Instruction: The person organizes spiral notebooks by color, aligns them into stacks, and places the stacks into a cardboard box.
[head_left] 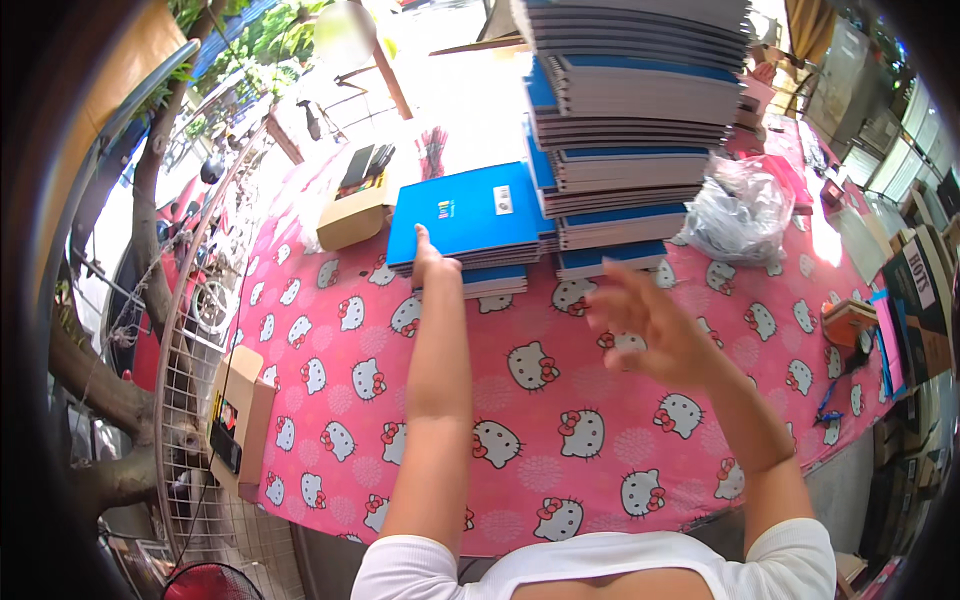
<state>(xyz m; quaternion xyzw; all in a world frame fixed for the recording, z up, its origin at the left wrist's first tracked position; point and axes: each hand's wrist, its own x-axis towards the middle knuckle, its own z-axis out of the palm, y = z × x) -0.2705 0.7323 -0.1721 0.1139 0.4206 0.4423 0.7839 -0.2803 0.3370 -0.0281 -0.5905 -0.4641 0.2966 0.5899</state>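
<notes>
My left hand grips the near left corner of a short stack of blue spiral notebooks, thumb on the top cover, fingers hidden underneath. That stack rests on more notebooks beside a tall stack of notebooks. The tall one rises past the upper edge of the view, its layers alternating blue covers and white page edges. My right hand, slightly blurred, hovers over the table in front of the tall stack. Its fingers are apart and hold nothing.
A pink patterned cloth covers the table. An open cardboard box stands left of the notebooks, another box at the left edge. Clear plastic bags lie right of the tall stack. A white wire rack borders the left side.
</notes>
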